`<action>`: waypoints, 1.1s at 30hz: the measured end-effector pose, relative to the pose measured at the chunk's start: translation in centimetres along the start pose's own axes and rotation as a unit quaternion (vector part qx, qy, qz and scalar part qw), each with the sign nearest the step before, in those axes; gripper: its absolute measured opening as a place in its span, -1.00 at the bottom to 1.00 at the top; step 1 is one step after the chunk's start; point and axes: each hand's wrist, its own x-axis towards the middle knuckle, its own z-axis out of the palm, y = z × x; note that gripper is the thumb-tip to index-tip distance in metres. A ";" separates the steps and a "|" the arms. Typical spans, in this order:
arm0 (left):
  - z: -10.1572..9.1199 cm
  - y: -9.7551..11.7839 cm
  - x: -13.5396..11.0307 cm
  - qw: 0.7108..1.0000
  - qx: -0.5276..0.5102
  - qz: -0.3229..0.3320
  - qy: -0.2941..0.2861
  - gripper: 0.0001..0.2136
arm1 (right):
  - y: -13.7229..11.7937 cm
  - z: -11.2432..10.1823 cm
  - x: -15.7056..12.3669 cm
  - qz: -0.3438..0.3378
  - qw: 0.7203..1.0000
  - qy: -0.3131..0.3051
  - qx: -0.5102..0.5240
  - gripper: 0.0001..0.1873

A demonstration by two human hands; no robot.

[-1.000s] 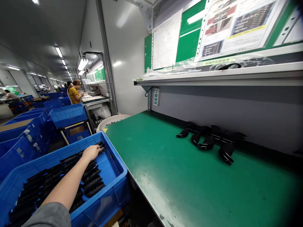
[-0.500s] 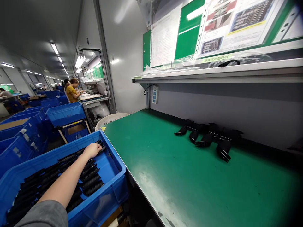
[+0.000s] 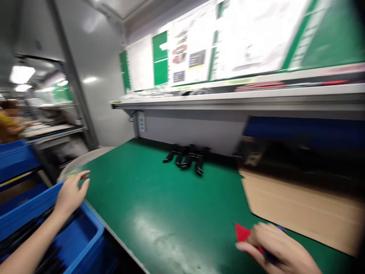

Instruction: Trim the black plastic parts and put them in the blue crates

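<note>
My left hand (image 3: 71, 192) is raised above the corner of the blue bin (image 3: 94, 228), its fingers apart and nothing in them. Rows of long black pieces (image 3: 53, 258) lie inside the bin, partly covered by my left arm. At the lower right, my right hand (image 3: 275, 243) is wrapped round a tool with a red pointed end (image 3: 242, 232) and a dark blue part; its exact kind is hidden and blurred. Black claw-like parts (image 3: 188, 156) rest at the back of the green table (image 3: 154, 198), away from both hands.
Brown cardboard (image 3: 299, 209) lies on the right of the table, below a dark machine-like shape with a blue top (image 3: 302, 129). A shelf (image 3: 228, 99) with red sticks runs above. A person in a yellow top (image 3: 8, 125) is at far left.
My view has swung right. My left hand has risen out of the bin's contents and opened. My right hand, holding the red-tipped tool, and the cardboard have come into view.
</note>
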 end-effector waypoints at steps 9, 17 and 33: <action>6.5 25.1 1.1 0.905 -0.320 0.188 -0.210 -0.69 | 5.0 -8.6 -2.0 0.313 0.912 -0.142 -0.223 -0.78; 12.6 53.2 -3.6 0.740 -0.477 0.181 -0.439 -0.66 | 5.9 -7.8 -3.9 0.372 0.875 -0.174 -0.255 -0.62; 13.8 70.8 -7.7 0.472 -0.671 -0.062 -0.569 -0.72 | 6.1 -5.6 -5.4 0.214 0.936 -0.226 -0.163 -0.42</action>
